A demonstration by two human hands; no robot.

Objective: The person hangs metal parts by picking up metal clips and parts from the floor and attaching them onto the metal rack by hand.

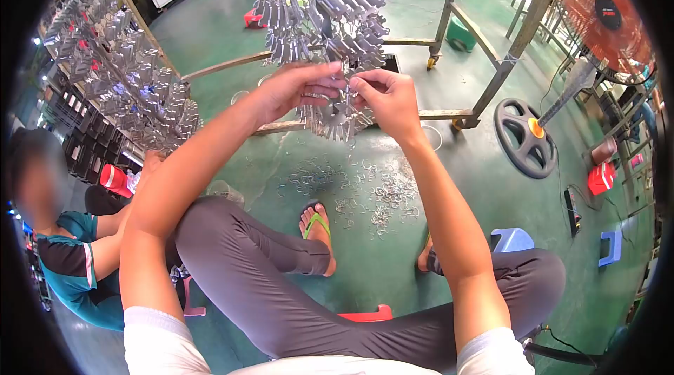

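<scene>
Several shiny metal plates [319, 10] hang in a dense column in front of me. My left hand [305, 88] is at the lower left of this column, its fingers stretched toward the metal and spaced apart. From the right, my right hand [391, 101] meets the same spot, thumb and forefinger pinched together. Whatever lies in that pinch is too small to make out. Below both hands, the lowest metal plates [337, 122] dangle over the floor. Many small wire hooks [382, 196] are scattered on the green floor beneath.
A wheeled metal frame [484, 87] surrounds the hanging column. A second laden column [123, 73] hangs at left, near a seated person [84, 255]. On the right are an orange fan [597, 17], its round black base [525, 137] and a blue stool [512, 240].
</scene>
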